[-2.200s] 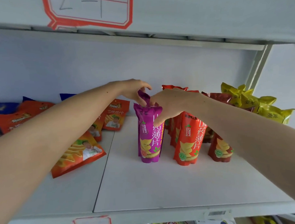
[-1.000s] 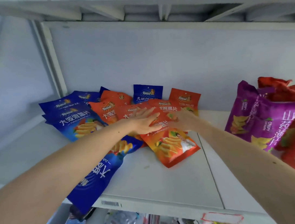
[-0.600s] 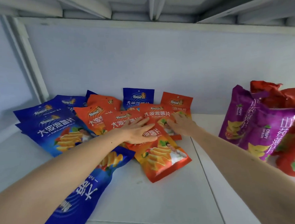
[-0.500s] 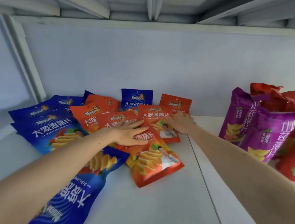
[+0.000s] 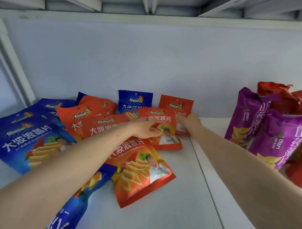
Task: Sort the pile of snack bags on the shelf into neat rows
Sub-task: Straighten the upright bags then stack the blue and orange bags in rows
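A loose pile of flat snack bags lies on the white shelf (image 5: pixel 168 208). Several are blue (image 5: pixel 26 137) and several orange (image 5: pixel 140 173). My left hand (image 5: pixel 145 130) reaches over the pile, its fingers curled on the left edge of a small orange bag (image 5: pixel 161 120) in the middle. My right hand (image 5: pixel 188 120) rests with spread fingers on the lower part of the rear orange bag (image 5: pixel 176 104), which leans toward the back wall. A blue bag (image 5: pixel 135 101) stands behind them.
Purple bags (image 5: pixel 272 135) and red bags (image 5: pixel 284 98) stand upright at the right. One long blue bag (image 5: pixel 61 220) hangs over the shelf's front edge under my left forearm. The upper shelf's ribbed underside (image 5: pixel 147 3) is close overhead.
The view has swung from the upright purple bag on the right to the flat pile. My left hand has slid right onto the middle orange bag. My right hand has reached slightly farther back.
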Motion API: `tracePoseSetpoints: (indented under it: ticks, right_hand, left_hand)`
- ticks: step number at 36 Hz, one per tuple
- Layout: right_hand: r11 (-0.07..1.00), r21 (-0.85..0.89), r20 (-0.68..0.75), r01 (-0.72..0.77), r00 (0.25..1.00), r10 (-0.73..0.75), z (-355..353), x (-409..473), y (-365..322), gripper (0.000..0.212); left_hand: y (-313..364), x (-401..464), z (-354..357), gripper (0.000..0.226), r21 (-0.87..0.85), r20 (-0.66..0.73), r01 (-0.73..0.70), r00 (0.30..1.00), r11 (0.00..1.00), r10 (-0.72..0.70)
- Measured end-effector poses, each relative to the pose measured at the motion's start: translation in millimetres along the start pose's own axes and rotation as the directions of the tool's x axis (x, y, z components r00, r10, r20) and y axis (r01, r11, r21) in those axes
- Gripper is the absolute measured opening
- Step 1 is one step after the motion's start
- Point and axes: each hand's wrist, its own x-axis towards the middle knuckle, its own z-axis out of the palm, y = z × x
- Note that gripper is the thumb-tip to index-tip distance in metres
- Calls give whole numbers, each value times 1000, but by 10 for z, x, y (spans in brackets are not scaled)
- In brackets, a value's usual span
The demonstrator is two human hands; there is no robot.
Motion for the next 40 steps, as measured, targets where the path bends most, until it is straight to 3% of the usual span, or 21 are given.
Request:
tracePoseSetpoints:
  ticks: [2,5,7,12,16,18,20,23,24,26,28,30,33,37,40]
  right_hand:
    - [980,196,-5,-22,1000,23,-27,30,12,89]
    - [914,403,72,-46,997,18,-80,-47,9,58]
    - [867,489,139,-95,990,31,-81,-52,45,49]
    - [808,561,333,-178,943,-23,-93,12,99,71]
    - [810,582,295,-69,946,-131,-138,-78,34,71]
    - [788,616,236,-3,955,-180,-177,-136,0,61]
    - [754,655,201,49,950,-237,-249,-186,-26,53]
    - [725,676,163,134,932,-324,-414,-215,-45,71]
    - [731,661,150,167,926,-347,-465,-214,-52,78]
    - [744,628,118,230,916,-382,-552,-213,-68,81]
    - [758,592,79,275,916,-394,-605,-222,-103,72]
    - [795,526,45,301,924,-379,-589,-217,-123,63]
    - [859,428,29,280,946,-323,-466,-175,-18,72]
    - [855,483,29,192,972,-235,-291,-189,168,80]
    - [859,472,-11,197,976,-218,-249,-151,165,77]
  left_hand:
    - [160,20,14,85,107,44,12,999,994,-17]
    - [204,115,73,85,66,58,7,998,998,-11]
    - [264,114,82,83,33,67,-16,998,999,14]
    - [277,176,126,81,-131,35,-42,998,991,47]
    - [306,195,109,68,-399,-88,-22,996,917,-14]
    - [278,292,123,78,-500,-182,5,977,866,-111]
    - [253,398,129,104,-689,-220,0,953,725,-208]
    - [267,505,61,126,-952,-145,-44,936,302,-320]
    - [281,508,27,123,-982,-119,-61,936,179,-333]
    - [320,527,-6,96,-995,-99,-91,957,41,-274]
    - [373,566,-1,73,-993,-103,-112,961,-21,-258]
    - [433,654,34,64,-988,-96,-128,947,-89,-306]
    - [555,782,94,57,-975,-64,-144,914,-172,-400]
    - [654,956,189,45,-965,19,-113,869,-237,-495]
    - [646,1043,246,53,-962,66,-79,861,-260,-504]
